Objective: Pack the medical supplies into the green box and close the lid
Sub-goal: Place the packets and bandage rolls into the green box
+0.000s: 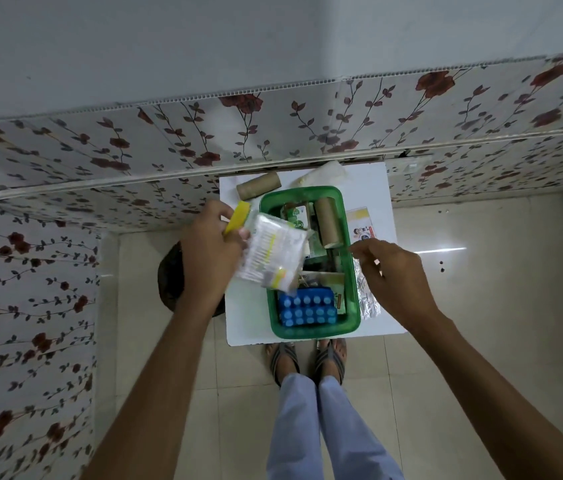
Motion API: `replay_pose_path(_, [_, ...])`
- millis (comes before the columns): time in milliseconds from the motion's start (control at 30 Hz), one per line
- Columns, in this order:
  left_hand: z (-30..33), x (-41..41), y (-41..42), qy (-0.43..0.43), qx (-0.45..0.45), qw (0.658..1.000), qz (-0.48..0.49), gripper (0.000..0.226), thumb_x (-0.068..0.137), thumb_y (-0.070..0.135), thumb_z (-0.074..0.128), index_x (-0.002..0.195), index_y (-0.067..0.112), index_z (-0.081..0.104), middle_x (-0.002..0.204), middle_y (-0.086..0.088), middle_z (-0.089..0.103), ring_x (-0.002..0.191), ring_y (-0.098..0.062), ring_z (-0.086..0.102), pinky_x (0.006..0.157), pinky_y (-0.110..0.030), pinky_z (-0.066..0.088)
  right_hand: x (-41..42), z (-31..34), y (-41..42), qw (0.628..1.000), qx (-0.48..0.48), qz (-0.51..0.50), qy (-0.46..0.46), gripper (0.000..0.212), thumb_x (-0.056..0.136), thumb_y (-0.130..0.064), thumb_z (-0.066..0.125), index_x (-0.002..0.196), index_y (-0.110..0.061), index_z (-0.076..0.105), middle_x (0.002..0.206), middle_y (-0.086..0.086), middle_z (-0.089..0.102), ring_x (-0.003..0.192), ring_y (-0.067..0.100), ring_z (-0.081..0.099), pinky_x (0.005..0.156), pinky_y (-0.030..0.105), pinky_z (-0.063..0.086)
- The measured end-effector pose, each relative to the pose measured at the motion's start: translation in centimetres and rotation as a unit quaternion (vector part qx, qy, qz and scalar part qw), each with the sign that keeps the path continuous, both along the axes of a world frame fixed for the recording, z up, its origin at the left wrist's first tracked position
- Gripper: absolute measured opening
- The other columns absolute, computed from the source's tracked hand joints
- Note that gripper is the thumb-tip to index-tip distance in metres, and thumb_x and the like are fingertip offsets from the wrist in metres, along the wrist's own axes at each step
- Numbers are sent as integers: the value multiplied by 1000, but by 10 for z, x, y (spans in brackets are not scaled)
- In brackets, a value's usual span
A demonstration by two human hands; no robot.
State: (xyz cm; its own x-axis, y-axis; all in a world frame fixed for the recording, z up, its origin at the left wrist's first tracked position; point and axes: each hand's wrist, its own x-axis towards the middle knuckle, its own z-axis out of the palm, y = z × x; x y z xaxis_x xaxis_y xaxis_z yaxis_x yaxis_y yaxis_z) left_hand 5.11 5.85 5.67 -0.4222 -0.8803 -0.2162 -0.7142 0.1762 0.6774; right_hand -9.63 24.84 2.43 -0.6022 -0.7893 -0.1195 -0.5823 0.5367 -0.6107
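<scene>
The green box (352,271) stands open on a small white table (249,317). Inside lie a brown bandage roll (328,221), a green-and-white carton (295,214) and a blue blister pack (307,308). My left hand (209,252) holds a clear pack of cotton swabs (271,259) with a yellow lid (237,216) above the box's left rim. My right hand (396,277) hovers at the box's right edge, thumb and forefinger pinched; I cannot tell whether it holds anything. A second brown roll (258,185) lies behind the box.
A white gauze packet (323,173) lies at the table's back edge, a printed card (361,225) and a silver foil strip (368,299) right of the box. A floral-papered wall ledge runs behind. A dark round object (169,282) sits left of the table. My sandalled feet (304,360) stand in front.
</scene>
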Motion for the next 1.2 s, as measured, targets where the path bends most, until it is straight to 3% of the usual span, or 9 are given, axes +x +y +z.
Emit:
replay_pose_path(100, [-18,-16,21,37,64,994,83,17,80,9,65,89,17,52,69,2,63,61,-11,61,54,-22,48,8,12,-8,988,6,-61,-142,28,93,-17,51,120,-15,58,90,1,67,78,13,60,62,-1,39])
replay_pose_path(167, [-30,-24,31,32,89,989,114,20,79,13,67,88,16,50,77,-9,66,65,-22,60,57,-31,45,16,13,-23,979,18,-49,-197,38,95,-24,48,133,-19,46,95,-1,67,81,12,60,64,8,42])
replay_pose_path(267, [-39,-32,36,16,83,992,94,20,80,12,67,90,13,50,80,-13,64,66,-23,58,59,-31,44,22,-2,-46,993,39,5,-112,40,95,-18,46,135,-14,44,105,11,71,88,27,66,75,27,50])
replay_pose_path(333, [-39,-34,35,6,11,999,31,23,82,8,63,102,9,52,96,-14,66,87,-27,61,74,-37,51,26,-12,-56,998,46,32,-42,39,89,-7,49,128,-6,51,114,19,67,96,36,63,81,39,53])
replay_pose_path(467, [-41,-29,26,-13,-88,995,-43,41,82,4,58,122,6,50,125,-15,54,122,-31,43,101,-37,37,33,-24,-52,991,45,91,82,48,64,6,67,110,-5,65,117,19,65,101,40,59,79,45,55])
replay_pose_path(733, [-54,-12,10,-8,33,999,31,34,87,1,48,120,8,53,124,-11,58,100,-21,58,80,-25,41,24,-53,-65,956,50,210,197,41,73,3,46,106,-7,68,122,18,62,107,42,58,80,45,57])
replay_pose_path(967, [-55,-23,-5,0,23,1000,-8,26,87,1,50,111,8,60,116,-9,64,90,-11,54,77,-20,38,15,-35,-73,961,80,236,120,49,64,-1,71,112,-13,67,129,15,59,115,37,54,91,45,53])
replay_pose_path(1067, [-59,-30,-15,2,15,1000,-18,24,88,2,49,109,6,61,115,-12,65,96,-18,59,79,-21,38,-1,-11,-77,985,18,170,-14,40,79,0,60,117,-14,63,132,12,58,121,31,50,101,42,44])
replay_pose_path(1200, [-75,-50,-50,-24,-3,997,-77,24,88,3,50,110,2,60,114,-17,65,105,-29,60,83,-24,39,-68,-20,-99,999,6,-29,-35,33,87,3,50,111,-10,67,120,12,66,110,30,60,96,32,44])
